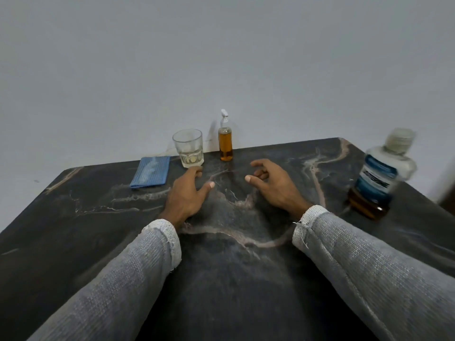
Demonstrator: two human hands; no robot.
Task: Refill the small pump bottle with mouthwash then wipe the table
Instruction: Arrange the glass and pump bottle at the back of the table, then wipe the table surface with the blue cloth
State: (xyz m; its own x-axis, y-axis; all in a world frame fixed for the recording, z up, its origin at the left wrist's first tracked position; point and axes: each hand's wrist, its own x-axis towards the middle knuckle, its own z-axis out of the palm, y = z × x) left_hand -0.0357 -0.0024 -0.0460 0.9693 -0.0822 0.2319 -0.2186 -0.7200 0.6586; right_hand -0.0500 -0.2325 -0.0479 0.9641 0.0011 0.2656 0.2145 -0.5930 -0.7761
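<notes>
Dark marble-veined table (pixel 246 279) fills the view. Upright at its far edge by the grey wall stands the small clear pump bottle (pixel 225 141), amber liquid inside, white pump head on top. Just left of it sits a faceted drinking glass (pixel 189 148), then a folded blue ribbed cloth (pixel 150 175). Over on the right, a blurred blue-labelled mouthwash bottle (pixel 380 178), cap up. Left hand (pixel 185 195) and right hand (pixel 274 184), in knitted grey sleeves, hover with fingers loosely curled, holding nothing.
</notes>
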